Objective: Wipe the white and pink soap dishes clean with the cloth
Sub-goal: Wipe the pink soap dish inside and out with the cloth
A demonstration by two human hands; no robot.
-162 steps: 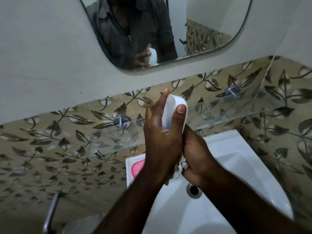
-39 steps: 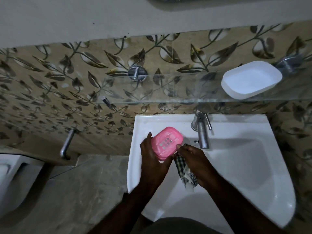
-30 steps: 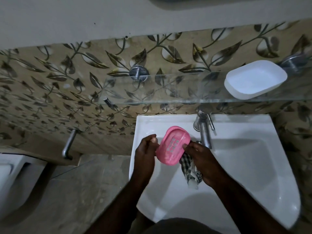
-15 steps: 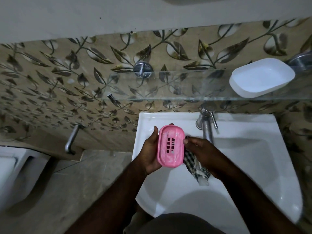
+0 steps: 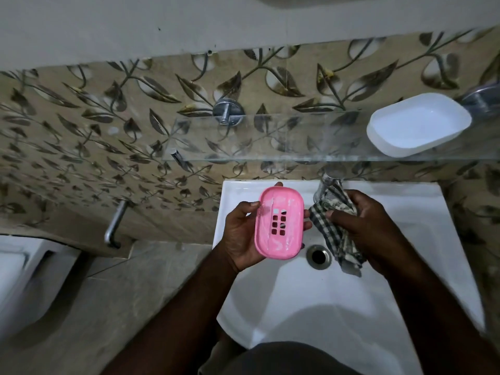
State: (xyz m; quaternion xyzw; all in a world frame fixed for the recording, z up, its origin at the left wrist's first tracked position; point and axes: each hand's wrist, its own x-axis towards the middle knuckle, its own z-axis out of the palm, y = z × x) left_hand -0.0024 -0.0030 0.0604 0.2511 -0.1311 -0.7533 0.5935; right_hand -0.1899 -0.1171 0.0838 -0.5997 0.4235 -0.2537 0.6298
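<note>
My left hand (image 5: 239, 234) holds the pink soap dish (image 5: 278, 221) from below, over the left side of the sink. The dish faces up, showing drain slots and white smears inside. Just to its right, my right hand (image 5: 370, 226) grips a bunched checked cloth (image 5: 334, 228), whose edge lies close to the dish's right rim. The white soap dish (image 5: 416, 127) sits upright on the glass shelf (image 5: 270, 142), at the upper right.
A white sink (image 5: 405, 280) lies below my hands, with its drain (image 5: 318, 256) between them. The tap (image 5: 328, 180) is partly hidden by the cloth. A metal handle (image 5: 115, 226) sticks out of the tiled wall at left, and a white toilet (image 5: 19, 272) stands at far left.
Earlier the white dish was in my hands; it now rests on the shelf. Over the last second the pink dish turned flat, open side up, and my right hand bunched the cloth higher.
</note>
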